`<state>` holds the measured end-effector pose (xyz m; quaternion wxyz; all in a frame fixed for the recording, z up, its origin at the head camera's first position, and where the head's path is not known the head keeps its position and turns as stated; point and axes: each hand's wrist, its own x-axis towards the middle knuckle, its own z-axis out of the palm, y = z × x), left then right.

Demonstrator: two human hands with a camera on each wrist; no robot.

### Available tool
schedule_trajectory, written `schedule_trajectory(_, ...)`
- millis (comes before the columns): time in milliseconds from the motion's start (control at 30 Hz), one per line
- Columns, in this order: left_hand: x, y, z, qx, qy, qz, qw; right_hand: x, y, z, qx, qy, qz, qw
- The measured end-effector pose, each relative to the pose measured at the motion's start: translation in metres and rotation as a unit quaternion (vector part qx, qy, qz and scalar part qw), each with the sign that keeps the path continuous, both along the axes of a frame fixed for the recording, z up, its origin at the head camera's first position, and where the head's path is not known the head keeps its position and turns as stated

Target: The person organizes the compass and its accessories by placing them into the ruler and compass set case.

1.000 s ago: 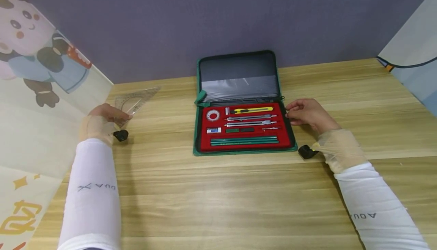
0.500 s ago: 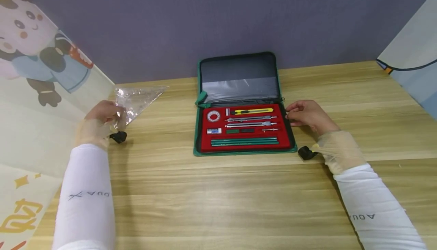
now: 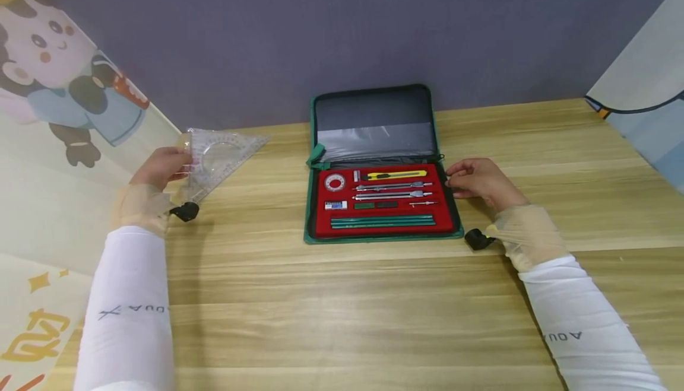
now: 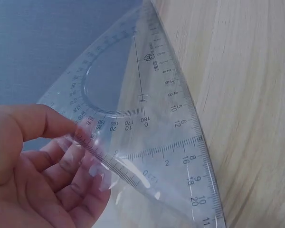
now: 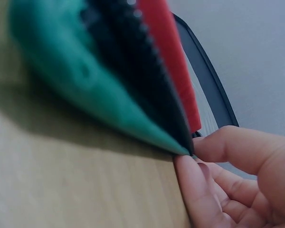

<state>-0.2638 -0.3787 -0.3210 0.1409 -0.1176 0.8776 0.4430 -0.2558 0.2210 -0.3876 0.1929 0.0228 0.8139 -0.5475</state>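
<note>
My left hand [image 3: 160,168] pinches a clear triangular set square [image 4: 166,109] by its left edge, thumb on the near face and fingers showing through behind it. Printed scales and a half-round protractor cutout mark the plastic. Its surface looks shiny and crinkled, as if in a clear sleeve. At the right side of an open green zip case [image 3: 374,238], my right hand [image 3: 483,180] pinches the zipped edge [image 5: 166,128] between thumb and finger. Inside the case's red tray [image 3: 395,210] lie a yellow utility knife [image 3: 398,174], metal compasses [image 3: 392,195] and green pencils [image 3: 382,221].
The case's lid [image 3: 374,106] stands open, leaning near the grey back wall [image 3: 347,23]. A white eraser [image 3: 335,205] and a round white dial [image 3: 335,183] also sit in the tray. A printed panel [image 3: 64,201] borders the wooden table [image 3: 331,308] at left.
The set square has been tilted up toward the camera, its face now showing fully. My left hand has shifted slightly left and turned. My right hand stays at the case's edge.
</note>
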Motion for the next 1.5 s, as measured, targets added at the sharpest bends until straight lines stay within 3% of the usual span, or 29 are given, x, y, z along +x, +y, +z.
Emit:
schedule_trajectory(267,-0.002,0.004,-0.003,0.008,0.064,0.020,0.9977,-0.002,-0.001,-0.001,-0.003,0.001,0.005,1.0000)
schedule_trajectory(467,-0.006,0.004,-0.001,-0.017,0.091,0.003,0.9957,-0.004,0.002,0.003,-0.009,0.012,0.014,0.9998)
schedule_trajectory(800,0.004,0.009,0.016,-0.058,0.112,-0.018,0.9919,-0.009,0.003,0.008,-0.014,-0.001,0.020,0.9997)
schedule_trajectory(933,0.005,0.014,0.021,-0.062,0.118,-0.023,0.9908,-0.013,0.003,0.010,-0.013,0.012,0.014,0.9997)
schedule_trajectory(1267,-0.002,0.057,0.038,-0.009,0.166,-0.044,0.9850,-0.042,0.004,0.015,-0.036,0.098,-0.057,0.9929)
schedule_trajectory(1400,-0.007,0.081,0.043,0.012,0.177,-0.055,0.9826,-0.054,0.001,0.011,-0.085,0.079,-0.061,0.9914)
schedule_trajectory(1500,-0.010,0.099,0.046,0.019,0.179,-0.064,0.9816,-0.061,-0.004,0.010,-0.095,0.049,-0.037,0.9936)
